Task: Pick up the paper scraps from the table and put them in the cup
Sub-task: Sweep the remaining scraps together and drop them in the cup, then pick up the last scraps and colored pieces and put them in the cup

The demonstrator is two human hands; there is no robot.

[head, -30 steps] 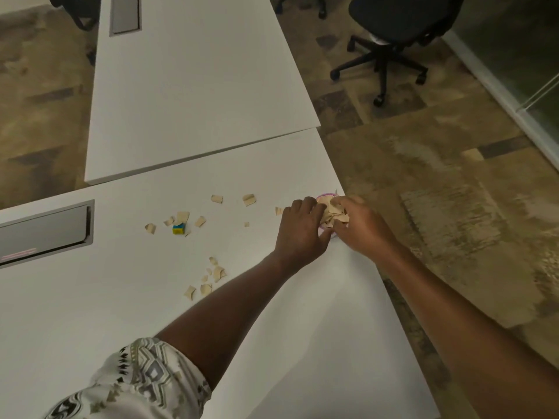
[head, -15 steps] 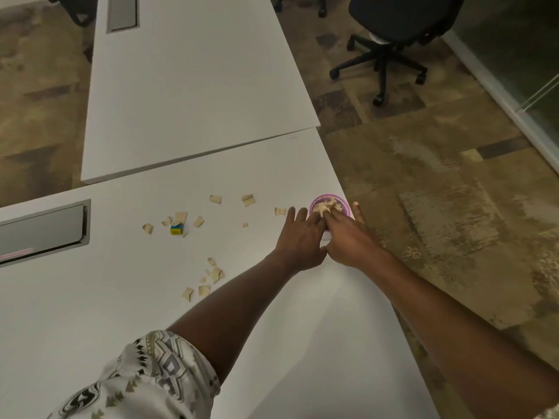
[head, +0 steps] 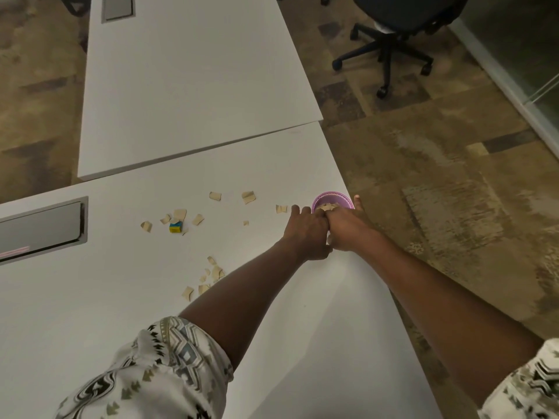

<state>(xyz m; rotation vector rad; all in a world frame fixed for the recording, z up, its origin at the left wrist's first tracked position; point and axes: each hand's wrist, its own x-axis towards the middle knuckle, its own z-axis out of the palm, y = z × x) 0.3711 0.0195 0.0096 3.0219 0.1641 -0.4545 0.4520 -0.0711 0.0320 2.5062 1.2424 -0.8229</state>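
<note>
At the right edge of the white table (head: 121, 297), a purple cup (head: 332, 198) is seen with tan paper scraps heaped inside it. Both hands are pressed side by side against its near side: the left hand (head: 305, 234) with fingers laid together and pointing forward, the right hand (head: 344, 228) wrapped around the cup, thumb raised beside the rim. Whether anything is pinched cannot be told. More paper scraps (head: 248, 197) are scattered on the table to the left, some around a small blue and yellow block (head: 175, 227), others beside the left forearm.
</note>
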